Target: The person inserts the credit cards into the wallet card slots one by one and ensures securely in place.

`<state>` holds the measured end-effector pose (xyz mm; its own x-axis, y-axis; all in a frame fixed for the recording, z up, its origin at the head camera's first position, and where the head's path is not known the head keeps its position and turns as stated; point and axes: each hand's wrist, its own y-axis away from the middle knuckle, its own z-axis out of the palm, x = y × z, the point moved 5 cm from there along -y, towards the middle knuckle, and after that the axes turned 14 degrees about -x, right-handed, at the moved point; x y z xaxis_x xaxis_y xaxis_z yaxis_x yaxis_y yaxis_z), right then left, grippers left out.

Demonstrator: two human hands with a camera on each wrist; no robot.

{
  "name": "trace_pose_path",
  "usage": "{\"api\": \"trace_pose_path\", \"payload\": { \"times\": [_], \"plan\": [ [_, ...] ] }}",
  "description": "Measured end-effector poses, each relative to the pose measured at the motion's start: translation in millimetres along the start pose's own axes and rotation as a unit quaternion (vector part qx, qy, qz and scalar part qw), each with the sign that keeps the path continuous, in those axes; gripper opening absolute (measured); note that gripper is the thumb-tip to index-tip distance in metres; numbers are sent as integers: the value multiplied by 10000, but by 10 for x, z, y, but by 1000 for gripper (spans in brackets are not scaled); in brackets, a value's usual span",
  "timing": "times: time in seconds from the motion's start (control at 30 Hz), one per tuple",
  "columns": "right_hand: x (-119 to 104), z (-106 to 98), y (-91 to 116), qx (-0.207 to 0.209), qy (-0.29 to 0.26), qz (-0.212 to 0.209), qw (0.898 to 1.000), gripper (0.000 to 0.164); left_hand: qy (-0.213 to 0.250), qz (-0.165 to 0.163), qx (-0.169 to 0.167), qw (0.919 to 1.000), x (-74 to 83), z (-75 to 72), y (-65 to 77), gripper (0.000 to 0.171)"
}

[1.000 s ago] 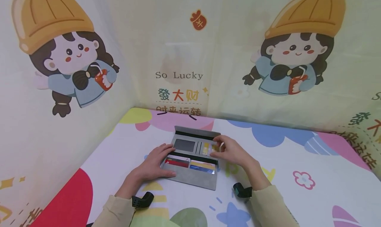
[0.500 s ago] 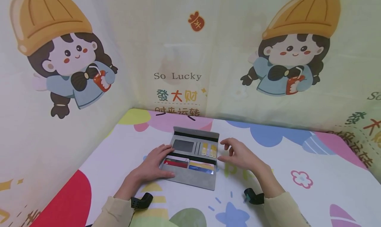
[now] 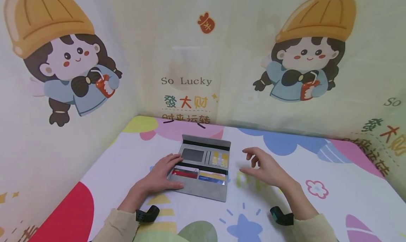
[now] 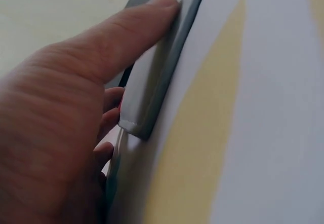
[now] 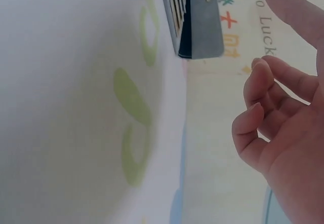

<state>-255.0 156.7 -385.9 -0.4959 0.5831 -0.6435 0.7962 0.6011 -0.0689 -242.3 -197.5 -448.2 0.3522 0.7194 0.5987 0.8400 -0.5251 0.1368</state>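
An open grey long wallet (image 3: 204, 192) lies on the table, its top flap (image 3: 206, 141) raised at the far side. Bank cards fill the lower slots: a red one (image 3: 185, 173) on the left, a blue and yellow one (image 3: 211, 179) on the right. Yellow-patterned cards (image 3: 219, 159) sit in the upper right slots, beside a dark window pocket (image 3: 192, 155). My left hand (image 3: 158, 175) rests on the wallet's left edge, with thumb extended over the lower panel. To the wallet's right, my right hand (image 3: 266, 167) hovers with loosely bent fingers, holding nothing.
The tabletop (image 3: 253, 203) has a white cover with colourful printed shapes. Behind and to the left stand pale walls (image 3: 231, 76) with cartoon figures and lettering. Each wrist carries a black camera (image 3: 148, 214).
My right hand has withdrawn from the yellow-patterned cards in the upper right slots and moved rightward, away from the wallet. The left hand keeps its place on the wallet.
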Motion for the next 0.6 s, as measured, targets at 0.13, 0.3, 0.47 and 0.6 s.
{"api": "trace_pose_path", "payload": {
  "times": [0.13,0.3,0.47,0.6],
  "plan": [
    [-16,-39,36,119,63,-173,9998,56,154,-28,-107,9998,-12,-25,0,93],
    [-1,-51,97,184,72,-173,9997,59,389,-109,-87,9991,-43,-33,19,93],
    [53,-17,153,215,-3,-83,9997,67,544,-174,-48,9984,-22,-65,54,93],
    [73,-4,197,219,54,-44,9997,76,506,-72,50,9987,43,-141,62,93]
  ]
}}
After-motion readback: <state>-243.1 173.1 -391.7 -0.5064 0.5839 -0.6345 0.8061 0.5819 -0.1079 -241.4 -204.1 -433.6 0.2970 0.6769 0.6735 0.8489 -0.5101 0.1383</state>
